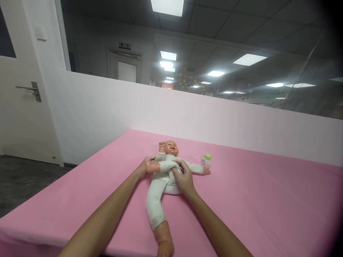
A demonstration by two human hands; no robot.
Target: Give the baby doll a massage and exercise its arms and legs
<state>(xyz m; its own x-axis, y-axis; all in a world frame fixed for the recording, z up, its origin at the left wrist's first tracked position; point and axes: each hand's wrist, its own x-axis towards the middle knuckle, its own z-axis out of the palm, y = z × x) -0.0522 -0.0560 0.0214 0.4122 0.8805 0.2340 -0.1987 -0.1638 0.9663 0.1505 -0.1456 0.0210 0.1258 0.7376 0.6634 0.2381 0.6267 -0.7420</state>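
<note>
Baby doll (163,178), white suit, lying face-up mid-way across the pink table (254,200). Left hand (147,166) is curling around the doll's arm near the shoulder, fingers wrapped. Right hand (183,176) is pressing on the doll's chest, fingertips pinching the cloth. Small bottle (206,160), green cap, is standing just beside the doll's outstretched hand; label print too small to read. Doll's far leg is sitting hidden under the right hand.

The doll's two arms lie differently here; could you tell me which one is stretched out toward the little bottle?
The doll's arm on the picture's right reaches the green-capped bottle. The other arm is raised beside the head, near the left hand.
</note>
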